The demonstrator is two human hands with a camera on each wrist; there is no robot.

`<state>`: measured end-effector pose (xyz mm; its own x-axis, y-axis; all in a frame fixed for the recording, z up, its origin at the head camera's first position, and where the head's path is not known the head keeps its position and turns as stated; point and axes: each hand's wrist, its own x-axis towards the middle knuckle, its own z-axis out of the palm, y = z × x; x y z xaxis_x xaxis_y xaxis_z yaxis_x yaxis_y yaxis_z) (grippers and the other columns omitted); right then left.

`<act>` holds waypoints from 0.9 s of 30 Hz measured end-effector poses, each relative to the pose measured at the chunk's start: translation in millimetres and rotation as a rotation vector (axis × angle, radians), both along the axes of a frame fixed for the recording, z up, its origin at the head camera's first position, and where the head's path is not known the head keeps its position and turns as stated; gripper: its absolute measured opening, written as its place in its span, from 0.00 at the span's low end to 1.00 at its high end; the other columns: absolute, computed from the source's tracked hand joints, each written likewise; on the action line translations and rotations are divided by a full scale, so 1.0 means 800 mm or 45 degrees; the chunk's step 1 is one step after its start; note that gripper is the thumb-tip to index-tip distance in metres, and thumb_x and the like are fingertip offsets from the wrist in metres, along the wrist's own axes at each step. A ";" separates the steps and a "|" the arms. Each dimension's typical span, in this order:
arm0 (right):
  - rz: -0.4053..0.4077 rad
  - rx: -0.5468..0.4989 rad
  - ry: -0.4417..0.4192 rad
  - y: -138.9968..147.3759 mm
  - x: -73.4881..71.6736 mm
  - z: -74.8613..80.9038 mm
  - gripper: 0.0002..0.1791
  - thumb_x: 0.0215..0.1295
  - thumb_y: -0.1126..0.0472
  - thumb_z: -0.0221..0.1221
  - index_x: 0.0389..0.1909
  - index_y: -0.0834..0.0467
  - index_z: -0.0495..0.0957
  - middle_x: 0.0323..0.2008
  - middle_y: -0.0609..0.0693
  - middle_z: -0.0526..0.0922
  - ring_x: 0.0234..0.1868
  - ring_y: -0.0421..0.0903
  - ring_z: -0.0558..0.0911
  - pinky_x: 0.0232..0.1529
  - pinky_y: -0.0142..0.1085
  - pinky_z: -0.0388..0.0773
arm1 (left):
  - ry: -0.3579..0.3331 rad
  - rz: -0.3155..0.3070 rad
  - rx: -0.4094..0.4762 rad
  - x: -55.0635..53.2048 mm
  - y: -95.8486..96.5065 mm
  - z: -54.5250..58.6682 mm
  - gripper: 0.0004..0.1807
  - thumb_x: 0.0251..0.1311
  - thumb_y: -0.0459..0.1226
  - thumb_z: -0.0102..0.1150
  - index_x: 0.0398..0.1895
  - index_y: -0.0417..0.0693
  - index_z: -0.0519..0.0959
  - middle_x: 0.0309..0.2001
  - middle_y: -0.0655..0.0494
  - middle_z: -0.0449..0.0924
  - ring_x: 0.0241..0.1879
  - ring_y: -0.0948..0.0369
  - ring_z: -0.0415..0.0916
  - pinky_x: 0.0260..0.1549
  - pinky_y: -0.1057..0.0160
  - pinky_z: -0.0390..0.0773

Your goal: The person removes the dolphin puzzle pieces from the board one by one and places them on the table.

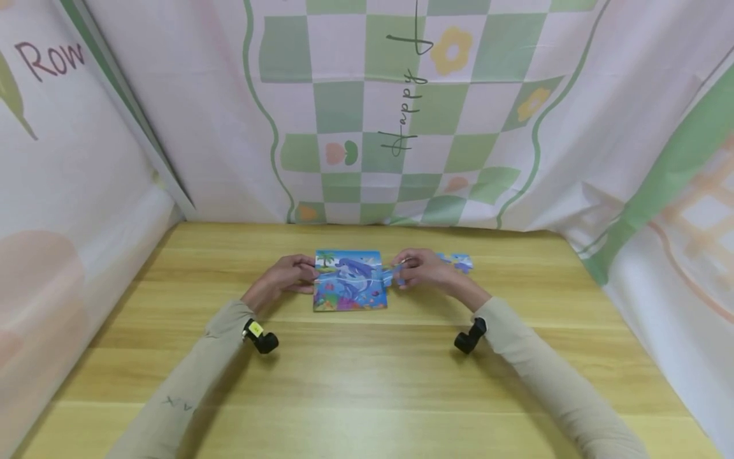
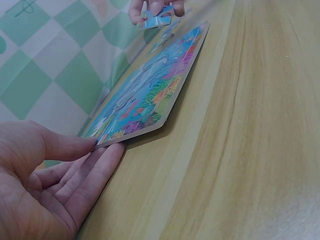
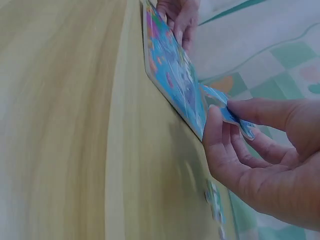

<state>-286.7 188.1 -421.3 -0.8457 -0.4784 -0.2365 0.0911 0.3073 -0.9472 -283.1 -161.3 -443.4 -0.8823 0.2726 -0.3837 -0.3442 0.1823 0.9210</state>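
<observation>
A square jigsaw puzzle board [image 1: 350,294] with a dolphin, a palm tree and coral on it lies toward the back of the table. My left hand [image 1: 292,273] holds its left edge, and in the left wrist view the thumb is at the edge with fingers beneath. That near edge of the board [image 2: 145,112] is tilted up off the wood. Beside the board's right edge, my right hand [image 1: 423,268] pinches a blue jigsaw piece [image 3: 231,116] between thumb and fingers. Part of this piece sticks out toward the board; the fingers hide the rest.
More blue and white jigsaw pieces [image 1: 459,261] lie on the table just behind and right of my right hand. A checkered curtain [image 1: 390,185] hangs along the table's back edge, with pale cloth on both sides. Bare wood [image 1: 367,382] stretches between my forearms.
</observation>
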 end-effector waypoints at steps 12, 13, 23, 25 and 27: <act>-0.094 0.170 0.131 0.042 0.007 0.007 0.21 0.74 0.72 0.58 0.64 0.74 0.69 0.48 0.65 0.83 0.39 0.46 0.87 0.50 0.42 0.92 | 0.006 -0.008 -0.019 -0.001 -0.002 -0.002 0.27 0.73 0.27 0.56 0.73 0.30 0.65 0.54 0.42 0.77 0.44 0.56 0.84 0.48 0.62 0.92; -0.095 0.170 0.133 0.044 0.007 0.006 0.20 0.74 0.72 0.58 0.63 0.75 0.69 0.48 0.65 0.83 0.39 0.46 0.87 0.50 0.42 0.92 | 0.005 -0.008 -0.018 -0.001 -0.002 -0.003 0.27 0.73 0.27 0.56 0.73 0.31 0.65 0.54 0.42 0.77 0.44 0.56 0.84 0.47 0.62 0.92; -0.107 0.109 0.092 0.051 0.012 -0.001 0.22 0.73 0.72 0.59 0.65 0.76 0.68 0.44 0.59 0.81 0.39 0.46 0.87 0.48 0.38 0.92 | 0.023 -0.018 -0.007 0.000 -0.004 -0.003 0.27 0.74 0.27 0.55 0.73 0.31 0.63 0.55 0.42 0.76 0.43 0.58 0.83 0.47 0.63 0.91; -0.104 0.094 0.082 0.053 0.013 -0.002 0.23 0.74 0.72 0.58 0.65 0.76 0.68 0.45 0.60 0.81 0.40 0.46 0.87 0.48 0.38 0.92 | 0.026 -0.023 -0.002 0.001 -0.004 -0.003 0.27 0.74 0.27 0.55 0.73 0.31 0.63 0.54 0.43 0.76 0.43 0.58 0.83 0.48 0.63 0.91; -0.101 0.089 0.077 0.053 0.014 -0.002 0.22 0.74 0.73 0.57 0.65 0.77 0.68 0.46 0.63 0.82 0.40 0.46 0.87 0.49 0.39 0.92 | 0.027 -0.025 0.000 0.001 -0.004 -0.002 0.28 0.74 0.27 0.55 0.74 0.31 0.63 0.54 0.43 0.76 0.43 0.58 0.83 0.48 0.63 0.91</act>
<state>-275.4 230.8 -423.2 -0.8941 -0.3935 -0.2140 0.0608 0.3667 -0.9284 -282.3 -164.5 -445.0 -0.8849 0.2898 -0.3646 -0.3206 0.1888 0.9282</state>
